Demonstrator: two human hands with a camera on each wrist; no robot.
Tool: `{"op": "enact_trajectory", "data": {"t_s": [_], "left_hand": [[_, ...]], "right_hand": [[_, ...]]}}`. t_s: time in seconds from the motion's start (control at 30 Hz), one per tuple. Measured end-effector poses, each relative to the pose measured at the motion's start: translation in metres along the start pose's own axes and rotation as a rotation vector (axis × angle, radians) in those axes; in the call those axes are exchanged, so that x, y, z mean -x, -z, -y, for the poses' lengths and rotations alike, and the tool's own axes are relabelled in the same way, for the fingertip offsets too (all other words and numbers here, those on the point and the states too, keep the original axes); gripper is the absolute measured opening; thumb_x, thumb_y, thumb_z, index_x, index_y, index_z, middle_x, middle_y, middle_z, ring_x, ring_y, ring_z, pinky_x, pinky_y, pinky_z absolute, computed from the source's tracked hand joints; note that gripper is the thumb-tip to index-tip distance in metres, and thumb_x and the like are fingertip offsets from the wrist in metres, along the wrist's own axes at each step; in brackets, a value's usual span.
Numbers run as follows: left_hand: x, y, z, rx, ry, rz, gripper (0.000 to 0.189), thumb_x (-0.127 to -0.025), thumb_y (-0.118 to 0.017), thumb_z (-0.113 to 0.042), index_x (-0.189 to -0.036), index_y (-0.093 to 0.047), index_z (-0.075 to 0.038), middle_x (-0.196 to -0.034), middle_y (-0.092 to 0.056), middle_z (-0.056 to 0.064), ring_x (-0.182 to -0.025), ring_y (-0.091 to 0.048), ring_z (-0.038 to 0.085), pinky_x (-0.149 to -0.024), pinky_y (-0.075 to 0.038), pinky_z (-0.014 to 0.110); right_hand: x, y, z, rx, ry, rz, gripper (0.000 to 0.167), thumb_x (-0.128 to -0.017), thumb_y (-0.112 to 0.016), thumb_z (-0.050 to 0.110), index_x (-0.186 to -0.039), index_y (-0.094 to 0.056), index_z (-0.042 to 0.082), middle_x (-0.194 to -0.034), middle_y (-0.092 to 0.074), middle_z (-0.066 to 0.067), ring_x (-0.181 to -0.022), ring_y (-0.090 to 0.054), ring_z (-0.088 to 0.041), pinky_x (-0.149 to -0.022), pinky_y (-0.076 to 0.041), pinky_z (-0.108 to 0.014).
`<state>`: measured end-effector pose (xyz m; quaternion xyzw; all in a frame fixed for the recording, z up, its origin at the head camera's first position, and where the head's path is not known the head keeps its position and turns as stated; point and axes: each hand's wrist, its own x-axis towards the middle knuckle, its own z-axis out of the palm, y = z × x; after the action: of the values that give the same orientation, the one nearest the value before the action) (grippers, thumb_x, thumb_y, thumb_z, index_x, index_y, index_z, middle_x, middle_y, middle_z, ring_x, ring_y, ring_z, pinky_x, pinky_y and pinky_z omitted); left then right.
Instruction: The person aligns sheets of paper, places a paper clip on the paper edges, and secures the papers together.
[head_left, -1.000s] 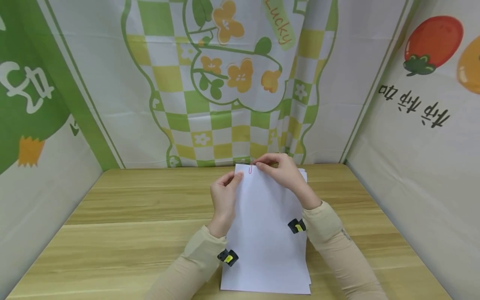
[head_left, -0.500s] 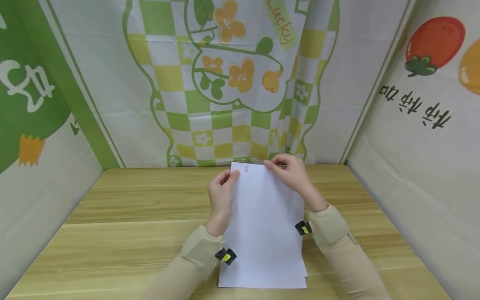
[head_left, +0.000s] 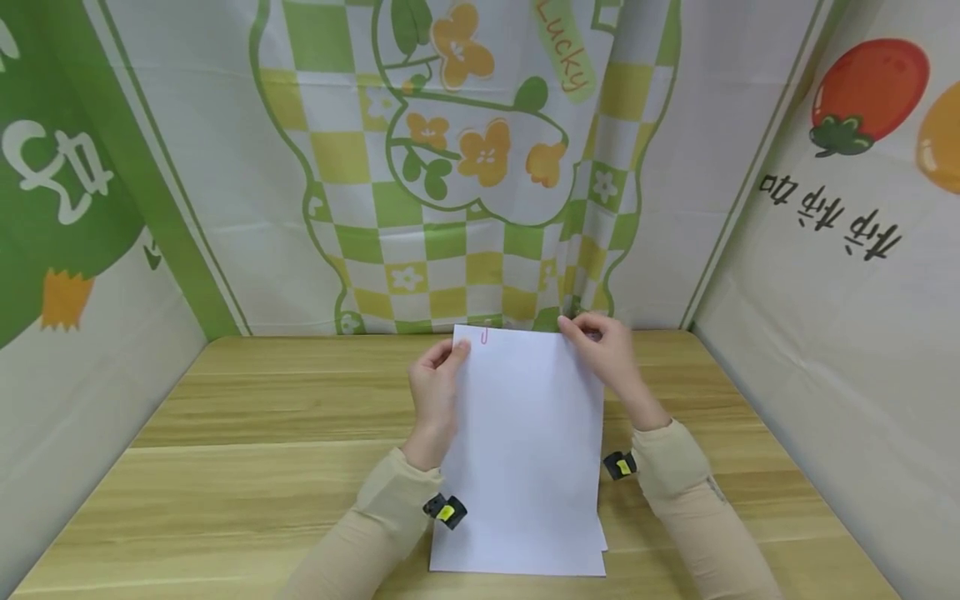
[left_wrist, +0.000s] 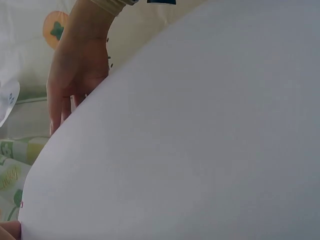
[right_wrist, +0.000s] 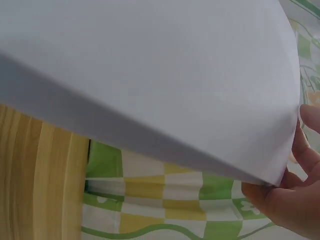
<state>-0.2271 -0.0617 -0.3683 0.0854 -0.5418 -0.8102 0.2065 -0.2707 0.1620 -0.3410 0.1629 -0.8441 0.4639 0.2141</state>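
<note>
White paper sheets (head_left: 525, 450), at least two and slightly offset at the lower right corner, are held tilted up over the table. A pink paper clip (head_left: 483, 337) sits on their top edge near the left corner. My left hand (head_left: 435, 396) pinches the left edge just below that corner, thumb in front. At the top right corner my right hand (head_left: 611, 358) pinches the paper between thumb and fingers. The right wrist view shows this hand (right_wrist: 290, 195) at the corner, the sheet bowed. Paper fills most of the left wrist view.
A wood-grain table (head_left: 262, 467) lies under the paper. Behind it hangs a checked green and yellow curtain (head_left: 480, 267). Printed cloth walls stand at the left (head_left: 97, 250) and right (head_left: 810, 333). Both wrists wear cuffs with small black cameras.
My right hand has slid right along the top edge, away from the paper clip to the right corner. The paper and left hand have shifted slightly left.
</note>
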Motion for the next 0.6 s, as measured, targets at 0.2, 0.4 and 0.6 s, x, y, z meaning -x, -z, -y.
{"op": "enact_trajectory", "data": {"t_s": [0.2, 0.4, 0.6], "left_hand": [[-0.003, 0.001, -0.001, 0.033, 0.032, -0.019, 0.013, -0.083, -0.071, -0.009, -0.087, -0.068, 0.003, -0.074, -0.059, -0.005, -0.070, -0.053, 0.008, -0.064, -0.045, 0.020], [-0.011, 0.005, 0.000, 0.059, 0.057, -0.049, 0.016, -0.084, -0.070, -0.009, -0.092, -0.068, 0.005, -0.078, -0.059, -0.004, -0.075, -0.054, 0.009, -0.068, -0.045, 0.021], [-0.016, 0.008, 0.001, 0.060, 0.092, -0.088, 0.018, -0.085, -0.069, -0.010, -0.096, -0.067, 0.004, -0.078, -0.059, -0.005, -0.073, -0.054, 0.008, -0.066, -0.046, 0.020]], "right_hand": [[0.002, 0.006, -0.007, -0.057, -0.055, 0.009, 0.031, -0.091, -0.063, 0.032, -0.101, -0.068, 0.003, -0.099, -0.066, -0.013, -0.079, -0.052, -0.008, -0.067, -0.041, -0.018], [0.011, 0.004, -0.016, -0.124, -0.182, 0.140, 0.045, -0.096, -0.053, 0.036, -0.129, -0.049, 0.005, -0.103, -0.066, -0.024, -0.083, -0.061, -0.017, -0.071, -0.048, -0.025], [0.022, -0.004, -0.024, -0.147, -0.211, 0.187, 0.038, -0.100, -0.047, 0.026, -0.128, -0.047, 0.000, -0.085, -0.066, -0.019, -0.075, -0.057, -0.018, -0.068, -0.047, -0.029]]}}
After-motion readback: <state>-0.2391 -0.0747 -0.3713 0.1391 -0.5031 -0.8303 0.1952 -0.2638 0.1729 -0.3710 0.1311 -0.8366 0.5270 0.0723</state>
